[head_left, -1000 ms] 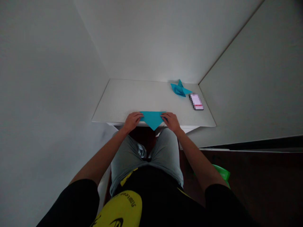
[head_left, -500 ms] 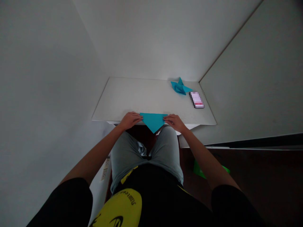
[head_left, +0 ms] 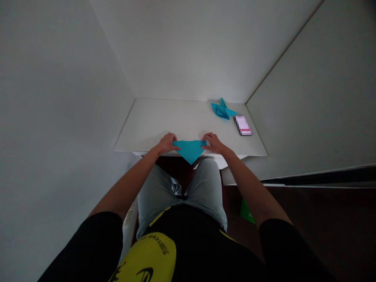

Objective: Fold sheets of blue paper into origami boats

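A sheet of blue paper [head_left: 190,150], folded to a triangle, lies at the front edge of the white table [head_left: 158,117]. Its long straight side faces away from me and its point hangs past the edge toward my lap. My left hand [head_left: 168,143] grips the left corner, thumb on the near face and fingers at the far side. At the right corner, my right hand [head_left: 212,143] has the paper between thumb and curled fingers in the same way.
At the table's back right stands a folded blue paper shape [head_left: 222,109] with pointed ends. Beside it lies a phone [head_left: 243,125], its screen blurred. Walls close in the table behind and on the right. A green object [head_left: 247,212] is on the dark floor at the right.
Both hands have shifted so their fingers now curl over the paper's far edge, with the thumbs nearer me. The paper stays nearly in place.
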A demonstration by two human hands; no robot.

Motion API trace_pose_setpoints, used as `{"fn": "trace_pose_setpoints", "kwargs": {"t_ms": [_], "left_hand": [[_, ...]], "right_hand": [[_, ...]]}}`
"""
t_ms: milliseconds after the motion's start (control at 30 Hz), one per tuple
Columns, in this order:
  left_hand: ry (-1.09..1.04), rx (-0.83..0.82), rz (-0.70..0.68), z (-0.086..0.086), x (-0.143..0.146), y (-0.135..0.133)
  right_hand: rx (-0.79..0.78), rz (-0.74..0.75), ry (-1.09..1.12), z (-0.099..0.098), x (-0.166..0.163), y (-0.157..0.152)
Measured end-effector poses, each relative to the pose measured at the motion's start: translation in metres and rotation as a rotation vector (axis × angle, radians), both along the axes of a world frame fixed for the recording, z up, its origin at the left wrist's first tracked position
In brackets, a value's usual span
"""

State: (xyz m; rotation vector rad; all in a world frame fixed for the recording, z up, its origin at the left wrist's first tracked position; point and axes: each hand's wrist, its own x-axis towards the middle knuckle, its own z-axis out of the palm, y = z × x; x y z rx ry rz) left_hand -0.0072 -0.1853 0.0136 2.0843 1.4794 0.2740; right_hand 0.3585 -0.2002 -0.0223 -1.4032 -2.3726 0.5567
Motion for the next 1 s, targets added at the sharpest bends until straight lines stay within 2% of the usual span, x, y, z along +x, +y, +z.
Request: {"fn": "trace_pose_setpoints", "kwargs": {"t_ms": [300,467,667,867,1000], "left_hand": [[-0.066,-0.078,-0.008,-0.006,-0.001,0.001],[-0.09,-0.037,0.033,-0.013,-0.004,0.006],[-0.11,0.026,-0.004,-0.016,-0.007,0.007],[-0.16,0.132,-0.043,-0.022,-0.008,-0.01],[-0.186,0.224,-0.08,-0.031,-0.014,-0.035]], "right_hand": [[-0.096,0.01,-0.018,0.005,-0.001,0.013],[-0.114,-0.021,-0.01,0.006,-0.002,0.011],[-0.131,-0.045,0.042,0.007,-0.002,0.006],[-0.021,-0.055,0.086,0.013,-0.01,-0.004],[0.134,0.008,0.057,0.013,-0.011,-0.032]]}}
